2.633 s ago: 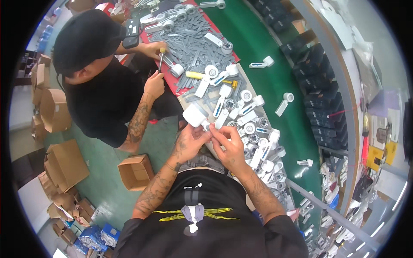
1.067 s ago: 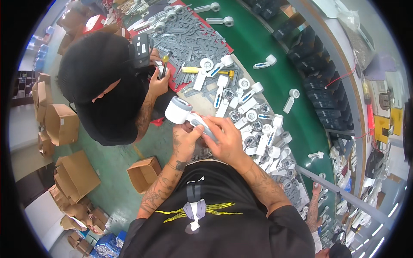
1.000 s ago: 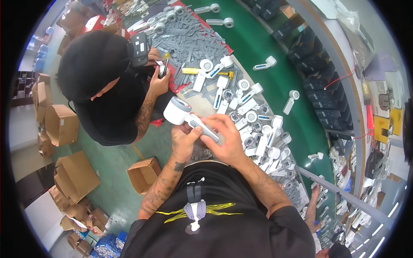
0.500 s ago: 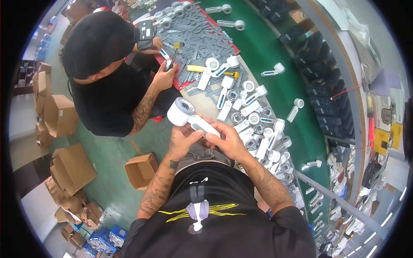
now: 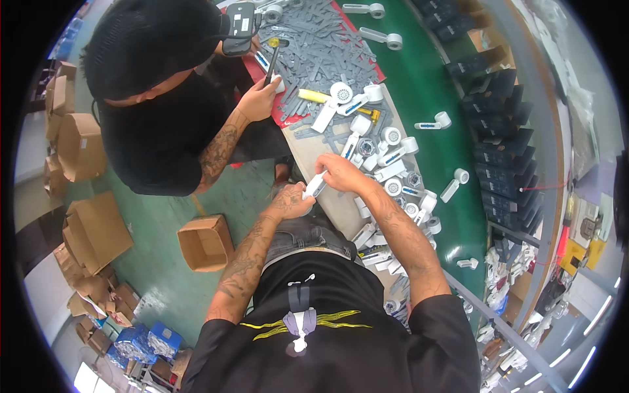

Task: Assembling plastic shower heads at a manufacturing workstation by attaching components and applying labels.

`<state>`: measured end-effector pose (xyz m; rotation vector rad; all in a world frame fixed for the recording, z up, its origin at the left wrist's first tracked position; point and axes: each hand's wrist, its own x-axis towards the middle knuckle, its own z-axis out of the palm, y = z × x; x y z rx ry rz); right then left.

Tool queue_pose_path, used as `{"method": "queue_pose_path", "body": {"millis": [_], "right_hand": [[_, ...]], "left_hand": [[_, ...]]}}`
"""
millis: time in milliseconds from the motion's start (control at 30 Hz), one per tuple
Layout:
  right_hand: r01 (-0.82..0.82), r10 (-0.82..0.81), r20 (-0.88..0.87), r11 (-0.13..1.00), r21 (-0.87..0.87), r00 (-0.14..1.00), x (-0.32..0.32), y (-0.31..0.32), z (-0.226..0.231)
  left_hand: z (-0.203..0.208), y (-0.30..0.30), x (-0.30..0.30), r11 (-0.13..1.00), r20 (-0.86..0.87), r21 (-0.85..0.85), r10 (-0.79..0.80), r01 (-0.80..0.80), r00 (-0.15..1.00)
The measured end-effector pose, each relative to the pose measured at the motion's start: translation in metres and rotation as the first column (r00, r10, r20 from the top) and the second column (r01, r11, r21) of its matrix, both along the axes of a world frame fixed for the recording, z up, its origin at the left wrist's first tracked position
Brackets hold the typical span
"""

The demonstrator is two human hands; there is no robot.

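Over the table's near edge, my left hand [image 5: 293, 200] is closed around one end of a white shower head [image 5: 315, 188]. My right hand [image 5: 338, 173] pinches the other end of its handle. The round head is mostly hidden by my hands. To the right of my hands lies a pile of similar white shower heads [image 5: 393, 187], some with blue strips on the handle. Beyond, a co-worker's hand [image 5: 259, 99] grips a hammer [image 5: 271, 65] with a yellow head beside another white handle.
Loose grey strips [image 5: 314, 52] cover the far part of the table. A yellow-headed hammer [image 5: 370, 114] lies among the parts. Several white pieces rest on the green belt [image 5: 426, 154] at right. An open cardboard box [image 5: 206, 243] stands on the floor at left.
The shower head has turned so that its round head no longer shows clearly. My right hand has moved up and over its far end. The view has shifted slightly.
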<state>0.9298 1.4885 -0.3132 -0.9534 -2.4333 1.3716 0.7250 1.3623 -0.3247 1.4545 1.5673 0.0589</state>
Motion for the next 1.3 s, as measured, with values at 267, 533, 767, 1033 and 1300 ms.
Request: {"method": "queue_pose_path", "body": {"millis": [267, 533, 767, 1033, 1300], "right_hand": [[0.421, -0.422, -0.014, 0.906, -0.049, 0.906, -0.058, 0.019, -0.055], [0.479, -0.506, 0.128, 0.856, 0.196, 0.853, -0.075, 0.011, -0.058], [0.539, -0.559, 0.15, 0.828, 0.154, 0.816, -0.074, 0.009, -0.06], [0.482, -0.449, 0.18, 0.776, -0.407, 0.875, 0.038, 0.011, 0.05], [0.745, -0.987, -0.155, 0.142, -0.652, 0.053, 0.205, 0.093, -0.003]], "left_hand": [[-0.026, 0.019, -0.001, 0.923, 0.28, -0.347, 0.27, -0.166, 0.921], [-0.05, 0.011, -0.005, 0.919, 0.286, -0.31, 0.337, -0.246, 0.897], [-0.038, 0.019, -0.007, 0.941, 0.243, -0.277, 0.263, -0.193, 0.934], [0.066, 0.059, -0.009, 0.935, 0.155, 0.344, 0.036, -0.088, 0.987], [0.071, 0.056, 0.018, 0.881, 0.288, 0.368, 0.196, -0.297, 0.937]]}}
